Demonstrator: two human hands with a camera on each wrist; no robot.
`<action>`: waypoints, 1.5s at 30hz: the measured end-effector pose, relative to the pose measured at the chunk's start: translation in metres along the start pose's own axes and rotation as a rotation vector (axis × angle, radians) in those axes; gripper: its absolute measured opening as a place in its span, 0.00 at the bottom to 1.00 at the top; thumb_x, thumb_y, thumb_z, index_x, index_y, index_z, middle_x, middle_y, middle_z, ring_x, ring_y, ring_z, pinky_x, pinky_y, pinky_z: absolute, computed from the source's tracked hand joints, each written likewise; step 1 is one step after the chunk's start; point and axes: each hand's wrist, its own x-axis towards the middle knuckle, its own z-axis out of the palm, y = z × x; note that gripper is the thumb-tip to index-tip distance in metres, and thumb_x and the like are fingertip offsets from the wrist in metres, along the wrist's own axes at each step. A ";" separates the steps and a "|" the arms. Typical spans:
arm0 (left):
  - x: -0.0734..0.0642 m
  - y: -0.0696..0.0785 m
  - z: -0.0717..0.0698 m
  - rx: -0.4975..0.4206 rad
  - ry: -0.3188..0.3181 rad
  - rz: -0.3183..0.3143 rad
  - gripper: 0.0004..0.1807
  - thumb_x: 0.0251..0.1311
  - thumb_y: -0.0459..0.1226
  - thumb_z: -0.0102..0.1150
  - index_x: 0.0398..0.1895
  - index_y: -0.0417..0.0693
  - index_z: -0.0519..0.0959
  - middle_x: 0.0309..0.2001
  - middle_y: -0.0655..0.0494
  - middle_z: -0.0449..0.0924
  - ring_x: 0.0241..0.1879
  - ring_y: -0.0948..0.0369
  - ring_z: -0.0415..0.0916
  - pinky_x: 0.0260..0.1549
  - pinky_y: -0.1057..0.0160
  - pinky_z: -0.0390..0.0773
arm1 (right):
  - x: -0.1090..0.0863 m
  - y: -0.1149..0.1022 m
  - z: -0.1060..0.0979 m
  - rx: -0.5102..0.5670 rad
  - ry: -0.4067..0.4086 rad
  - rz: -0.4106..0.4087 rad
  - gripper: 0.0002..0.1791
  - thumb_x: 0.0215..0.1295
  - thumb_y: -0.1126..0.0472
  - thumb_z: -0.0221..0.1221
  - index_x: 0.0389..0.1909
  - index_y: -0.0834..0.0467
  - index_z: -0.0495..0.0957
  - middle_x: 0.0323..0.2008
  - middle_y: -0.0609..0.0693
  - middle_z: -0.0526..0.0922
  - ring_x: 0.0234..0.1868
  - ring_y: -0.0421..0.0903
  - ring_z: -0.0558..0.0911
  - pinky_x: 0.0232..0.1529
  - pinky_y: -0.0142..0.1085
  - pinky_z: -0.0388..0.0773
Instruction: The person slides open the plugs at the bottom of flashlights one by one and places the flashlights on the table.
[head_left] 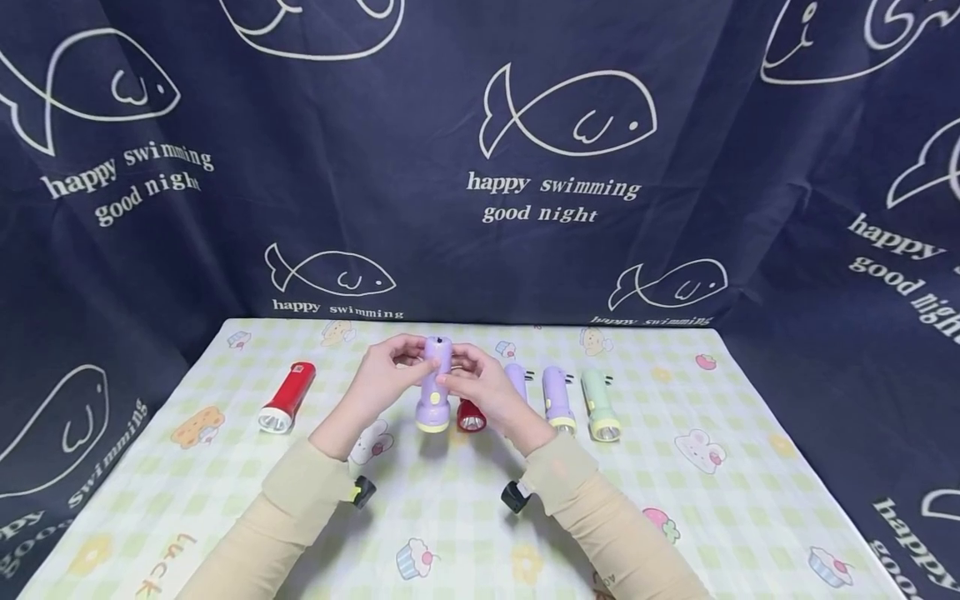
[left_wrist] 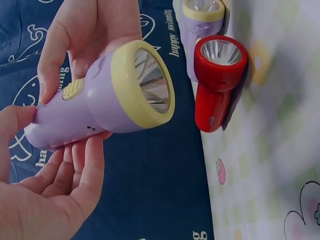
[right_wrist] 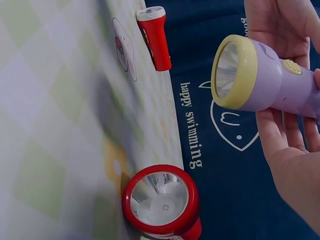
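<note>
A purple flashlight (head_left: 433,392) with a yellow head ring and a yellow slide switch is held up over the table between both hands, its lens end lower in the head view. My left hand (head_left: 381,377) holds its left side, thumb (left_wrist: 20,120) against the body and fingers beneath. From the other side my right hand (head_left: 491,390) grips the same body with thumb and fingers. Just behind, a red flashlight (left_wrist: 212,105) lies on the table, partly hidden by the right hand in the head view.
A red flashlight with a white head (head_left: 288,398) lies to the left. Right of the hands lie two purple flashlights, one (head_left: 556,396) fully in sight, and a green flashlight (head_left: 597,404). The checked tablecloth (head_left: 465,517) ends at a dark blue fish-print curtain (head_left: 435,200).
</note>
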 end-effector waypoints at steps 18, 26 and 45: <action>-0.009 0.009 0.008 -0.006 0.137 0.021 0.19 0.52 0.39 0.67 0.47 0.45 0.78 0.40 0.51 0.82 0.38 0.57 0.79 0.36 0.65 0.77 | -0.004 -0.006 0.002 -0.095 0.163 -0.062 0.24 0.54 0.72 0.64 0.53 0.65 0.71 0.40 0.51 0.79 0.39 0.41 0.80 0.45 0.29 0.78; -0.011 0.011 0.019 0.005 0.184 0.067 0.18 0.50 0.38 0.68 0.44 0.44 0.78 0.39 0.51 0.82 0.37 0.58 0.79 0.37 0.63 0.80 | -0.005 -0.007 0.003 -0.170 0.198 -0.091 0.24 0.53 0.72 0.64 0.52 0.64 0.71 0.44 0.57 0.79 0.42 0.43 0.79 0.46 0.30 0.78; -0.009 0.012 0.030 0.092 0.277 0.099 0.17 0.47 0.40 0.70 0.38 0.43 0.77 0.35 0.51 0.81 0.34 0.57 0.79 0.32 0.63 0.75 | -0.005 -0.002 0.006 -0.181 0.208 -0.110 0.25 0.51 0.72 0.65 0.51 0.64 0.70 0.43 0.59 0.80 0.42 0.44 0.78 0.42 0.28 0.77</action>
